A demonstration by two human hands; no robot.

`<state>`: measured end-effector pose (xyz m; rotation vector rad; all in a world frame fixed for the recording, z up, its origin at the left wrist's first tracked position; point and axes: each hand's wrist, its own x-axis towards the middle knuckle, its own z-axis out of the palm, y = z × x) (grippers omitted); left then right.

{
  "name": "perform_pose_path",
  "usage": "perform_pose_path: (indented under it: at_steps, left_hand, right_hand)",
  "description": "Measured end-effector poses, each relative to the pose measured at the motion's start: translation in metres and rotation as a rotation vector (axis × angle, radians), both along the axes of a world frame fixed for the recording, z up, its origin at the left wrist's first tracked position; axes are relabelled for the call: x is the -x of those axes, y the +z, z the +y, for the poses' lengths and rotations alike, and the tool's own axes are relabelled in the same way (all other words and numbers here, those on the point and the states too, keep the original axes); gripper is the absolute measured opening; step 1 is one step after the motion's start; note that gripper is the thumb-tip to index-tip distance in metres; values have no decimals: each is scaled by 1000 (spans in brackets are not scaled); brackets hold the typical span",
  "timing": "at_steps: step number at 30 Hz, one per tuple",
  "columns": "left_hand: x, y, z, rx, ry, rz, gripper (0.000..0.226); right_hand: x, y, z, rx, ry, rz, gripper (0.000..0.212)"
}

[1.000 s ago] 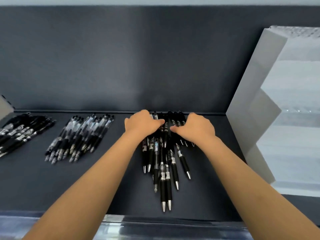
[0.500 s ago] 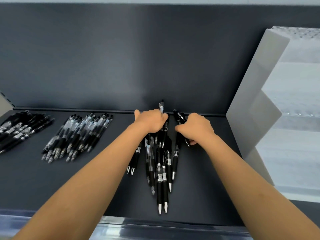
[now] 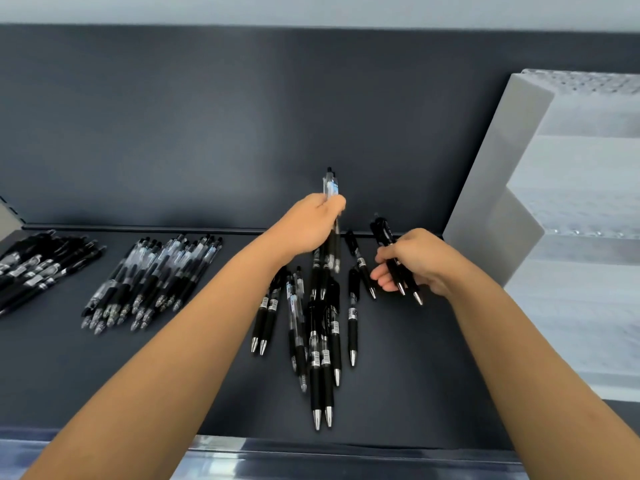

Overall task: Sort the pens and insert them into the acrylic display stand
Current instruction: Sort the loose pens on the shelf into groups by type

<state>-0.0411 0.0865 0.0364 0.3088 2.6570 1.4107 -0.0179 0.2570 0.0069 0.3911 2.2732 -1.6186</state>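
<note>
Left hand (image 3: 313,223) is gripping clear-barrelled pens (image 3: 330,188); right hand (image 3: 414,261) is gripping black pens (image 3: 384,233). Mixed pile (image 3: 322,334) is lying below both; barcode labels are unreadable.

Middle pens (image 3: 323,344) are black with silver tips and white barcode labels; the left pile (image 3: 152,282) has clear barrels, black grips. Shelf (image 3: 138,382) and back panel (image 3: 207,116) are dark slate grey; the acrylic display stand (image 3: 571,244) is frosted white, dotted on top.
</note>
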Motion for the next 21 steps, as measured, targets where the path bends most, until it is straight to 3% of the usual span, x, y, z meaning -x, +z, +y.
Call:
perform_pose_path:
  at_steps: [7,10,13,17,21]
  left_hand:
    - [-24,-2,-21,-155,-174,-184,31]
    - [-35,1,-45,-183,-45,-108,29]
    - [-40,2,-78,-165,56,-6,41]
    - [-36,-3,-133,187,172,251,58]
    - [-23,-15,-195,327,169,346,53]
  right_hand:
    - [-29,25,-45,351,231,182,33]
    - [-37,25,-85,464,208,226,40]
    - [-42,26,-126,629,166,171,37]
    - [-37,21,-186,633,172,100,38]
    - [-26,12,-244,582,206,144,32]
